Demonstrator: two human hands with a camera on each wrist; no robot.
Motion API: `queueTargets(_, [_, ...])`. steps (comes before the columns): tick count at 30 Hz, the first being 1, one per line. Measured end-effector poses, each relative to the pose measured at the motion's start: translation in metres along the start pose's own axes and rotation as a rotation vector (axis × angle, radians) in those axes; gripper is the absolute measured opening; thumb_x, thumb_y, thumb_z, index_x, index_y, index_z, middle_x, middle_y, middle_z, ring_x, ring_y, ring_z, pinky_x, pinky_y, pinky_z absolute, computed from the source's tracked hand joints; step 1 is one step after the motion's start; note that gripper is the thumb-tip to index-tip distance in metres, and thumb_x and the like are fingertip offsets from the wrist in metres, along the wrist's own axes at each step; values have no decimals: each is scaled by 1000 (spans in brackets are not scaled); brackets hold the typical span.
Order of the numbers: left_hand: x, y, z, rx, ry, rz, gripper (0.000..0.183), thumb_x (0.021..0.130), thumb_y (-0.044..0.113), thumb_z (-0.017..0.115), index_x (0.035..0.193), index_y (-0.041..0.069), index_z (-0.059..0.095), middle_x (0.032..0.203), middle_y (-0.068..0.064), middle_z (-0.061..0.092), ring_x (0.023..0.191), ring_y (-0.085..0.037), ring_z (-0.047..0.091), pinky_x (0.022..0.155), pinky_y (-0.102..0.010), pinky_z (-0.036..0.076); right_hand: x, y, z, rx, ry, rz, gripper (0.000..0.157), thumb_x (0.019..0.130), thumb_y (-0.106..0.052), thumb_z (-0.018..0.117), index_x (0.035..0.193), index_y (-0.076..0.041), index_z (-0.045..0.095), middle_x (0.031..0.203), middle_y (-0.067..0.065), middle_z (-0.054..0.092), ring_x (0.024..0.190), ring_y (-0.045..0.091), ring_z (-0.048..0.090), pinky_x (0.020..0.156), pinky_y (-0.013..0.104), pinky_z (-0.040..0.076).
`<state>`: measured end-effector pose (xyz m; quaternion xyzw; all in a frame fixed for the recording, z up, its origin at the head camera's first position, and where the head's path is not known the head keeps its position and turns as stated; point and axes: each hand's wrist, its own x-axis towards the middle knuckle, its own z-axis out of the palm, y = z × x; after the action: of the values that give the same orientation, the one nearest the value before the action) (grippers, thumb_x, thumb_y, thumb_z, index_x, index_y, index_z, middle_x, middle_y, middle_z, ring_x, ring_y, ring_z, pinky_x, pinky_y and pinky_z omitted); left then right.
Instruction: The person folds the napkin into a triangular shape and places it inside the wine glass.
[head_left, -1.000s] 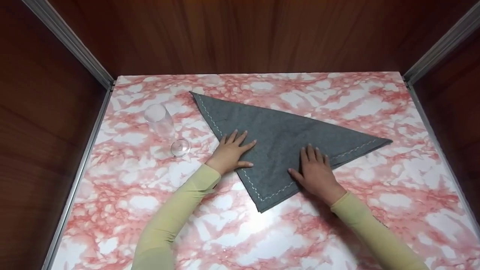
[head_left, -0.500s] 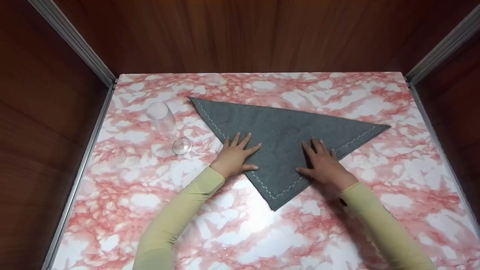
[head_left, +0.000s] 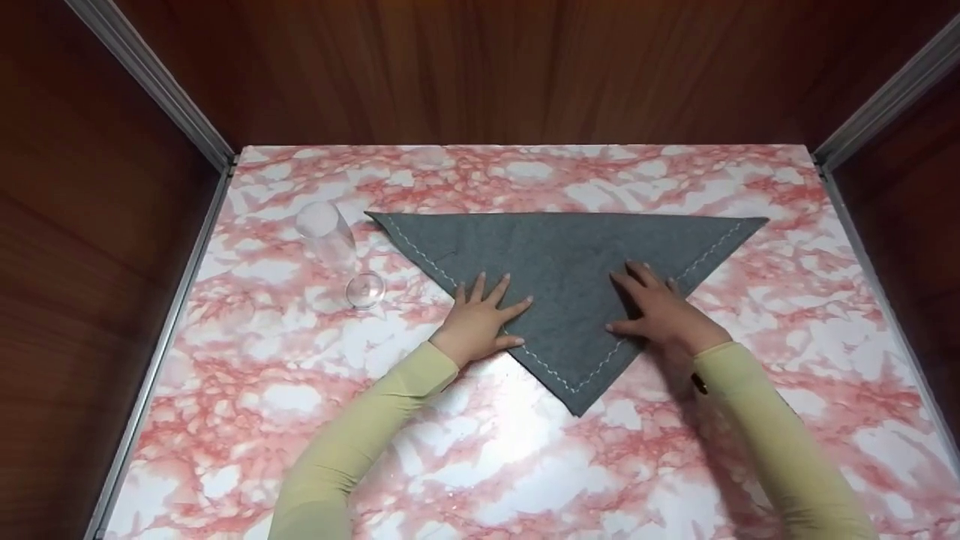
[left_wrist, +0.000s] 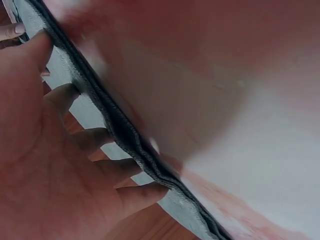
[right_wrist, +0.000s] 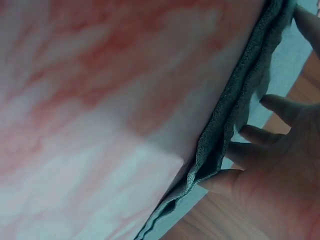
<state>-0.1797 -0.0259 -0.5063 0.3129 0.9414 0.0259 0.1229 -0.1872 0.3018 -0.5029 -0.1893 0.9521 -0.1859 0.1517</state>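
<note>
A grey cloth (head_left: 555, 262) with light zigzag stitching lies folded into a triangle on the table. Its long edge faces the back wall and one corner points toward the person. My left hand (head_left: 476, 322) rests on the left slanted side, fingers spread. On the right slanted side, my right hand (head_left: 660, 311) touches the cloth with its fingertips, thumb apart from the fingers. Both wrist views show stacked layers along the edge of the cloth (left_wrist: 120, 125), beside the fingers. In the right wrist view those layers of the cloth (right_wrist: 235, 110) gape slightly.
A clear stemmed glass (head_left: 330, 240) stands left of the cloth; its round foot (head_left: 365, 290) shows on the tabletop. The table (head_left: 450, 480) has a red and white marbled surface. Dark wood panels (head_left: 525, 75) with metal edge strips enclose the back and sides.
The cloth has turned counterclockwise under both hands: its right corner moved back, its left corner came forward, and the near corner slid right. Both hands shifted slightly right.
</note>
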Motion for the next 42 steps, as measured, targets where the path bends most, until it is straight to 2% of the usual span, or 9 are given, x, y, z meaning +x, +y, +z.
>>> queueTargets(5, [-2,12,-5,30,-25,0,62,94,55,47,150,39,27,158,-12,14,140,-44,14,107,-61,21,-5,-9,1,-36,24,19,87,85,-45,69,151,-7,27,154,24,13,141,43,7,106,66,4])
queueTargets(9, [-8,28,-9,11,-52,48,55,98,46,46,149,36,31,157,-12,18,140,-41,17,107,-60,23,-15,-28,8,-78,34,2,89,84,-46,70,151,-7,27,154,26,12,140,45,7,107,65,5])
queueTargets(12, [-11,38,-9,-24,-59,83,55,99,47,44,150,35,30,157,-12,17,140,-41,17,107,-60,23,-21,-43,14,-90,20,-33,96,80,-52,72,152,-9,24,155,25,10,140,46,5,108,64,6])
queueTargets(15, [-12,42,-8,-56,-62,83,59,97,52,43,151,36,26,157,-12,15,140,-44,14,107,-60,22,-24,-53,20,-85,-15,-45,100,77,-56,73,153,-13,23,156,22,9,141,44,4,109,63,9])
queueTargets(22, [-9,35,-4,-59,-69,24,67,92,62,42,151,37,23,158,-12,11,139,-48,9,106,-63,20,-23,-62,24,-69,-55,-27,97,78,-54,73,153,-15,25,156,21,8,142,42,2,109,62,11])
queueTargets(33, [-6,20,-1,-85,-30,46,67,91,63,43,150,36,28,158,-10,10,140,-45,5,109,-61,14,-15,-62,28,-64,-40,-10,97,79,-58,69,153,-16,23,157,20,5,142,41,0,110,60,10])
queueTargets(38, [-8,24,2,-52,-13,53,68,90,64,45,150,35,30,158,-12,13,140,-45,8,108,-62,14,-20,-61,33,-104,-24,-25,91,83,-58,64,153,-16,23,157,20,6,142,40,3,110,60,12])
queueTargets(42, [-14,36,4,-19,-12,71,69,89,65,46,149,33,32,157,-16,15,140,-46,12,108,-62,17,-29,-63,38,-121,-2,-51,84,87,-54,63,152,-15,27,156,21,11,142,41,8,109,60,14])
